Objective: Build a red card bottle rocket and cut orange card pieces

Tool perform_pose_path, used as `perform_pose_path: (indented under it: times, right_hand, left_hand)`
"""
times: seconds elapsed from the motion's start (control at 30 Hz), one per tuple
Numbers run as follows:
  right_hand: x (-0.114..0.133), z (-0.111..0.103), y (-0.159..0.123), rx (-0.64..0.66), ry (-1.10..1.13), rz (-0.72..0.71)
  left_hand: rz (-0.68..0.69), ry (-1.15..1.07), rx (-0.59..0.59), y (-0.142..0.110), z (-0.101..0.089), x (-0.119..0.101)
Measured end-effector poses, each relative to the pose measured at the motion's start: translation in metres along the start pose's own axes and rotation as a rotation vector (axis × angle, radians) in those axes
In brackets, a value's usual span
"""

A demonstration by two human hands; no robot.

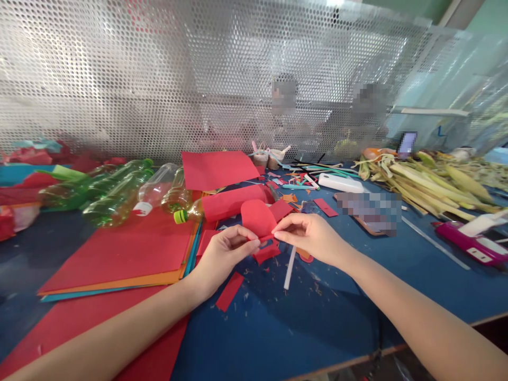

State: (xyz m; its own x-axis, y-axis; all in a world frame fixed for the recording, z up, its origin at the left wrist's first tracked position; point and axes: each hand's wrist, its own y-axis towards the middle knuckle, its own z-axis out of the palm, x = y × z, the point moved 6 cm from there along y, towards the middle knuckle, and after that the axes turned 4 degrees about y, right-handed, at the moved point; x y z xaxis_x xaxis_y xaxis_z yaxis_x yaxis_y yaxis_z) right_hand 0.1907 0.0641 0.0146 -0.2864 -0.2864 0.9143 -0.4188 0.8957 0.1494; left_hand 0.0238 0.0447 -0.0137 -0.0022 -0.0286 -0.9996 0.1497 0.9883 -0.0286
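Both hands meet over the middle of the table, pinching the lower edge of a small piece of red paper (257, 218) with rounded upper corners. My left hand (228, 251) has thumb and forefinger closed at its lower left. At its lower right, my right hand (305, 235) pinches the same edge. Red paper scraps lie beneath and around the fingers, partly covered by them. Just behind, a plastic bottle wrapped in red paper (234, 202) rests on its side, its yellow-green cap (180, 216) pointing left. A white strip (290, 269) lies below my right hand.
On the left, several plastic bottles (119, 198) lie behind a stack of coloured paper (130, 254). A phone (367, 213), a white case-like object (340, 183), pale husks (428, 182) and a magenta power strip (472, 243) occupy the right. A perforated translucent sheet (222, 69) stands behind the blue table (317, 338).
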Motion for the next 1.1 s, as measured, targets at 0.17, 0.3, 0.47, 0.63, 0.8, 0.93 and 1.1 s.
perform_pose_path:
  times: [0.17,0.3,0.47,0.63,0.8,0.93,1.1]
  right_hand:
    - [0.001,0.001,0.0,-0.021,0.038,-0.015]
    - [0.004,-0.001,-0.001,-0.055,0.064,-0.087]
    - [0.005,0.0,0.0,0.011,0.061,-0.069]
    - [0.004,-0.001,0.0,0.059,0.067,-0.061]
    - [0.005,0.0,-0.001,0.021,0.031,-0.08]
    - [0.006,0.001,-0.002,-0.012,0.01,-0.09]
    - [0.007,0.0,-0.002,-0.014,-0.017,-0.104]
  left_hand:
    - [-0.005,-0.01,-0.018,0.001,-0.002,0.003]
    - [-0.002,-0.03,-0.024,0.001,-0.003,0.004]
    - [-0.019,-0.09,-0.009,0.004,-0.004,0.009]
    - [-0.031,-0.117,0.014,0.005,-0.004,0.011]
    - [-0.047,-0.142,0.013,0.005,-0.003,0.01]
    - [-0.045,-0.186,0.01,0.004,-0.002,0.009]
    - [-0.028,-0.113,-0.008,0.003,-0.003,0.006]
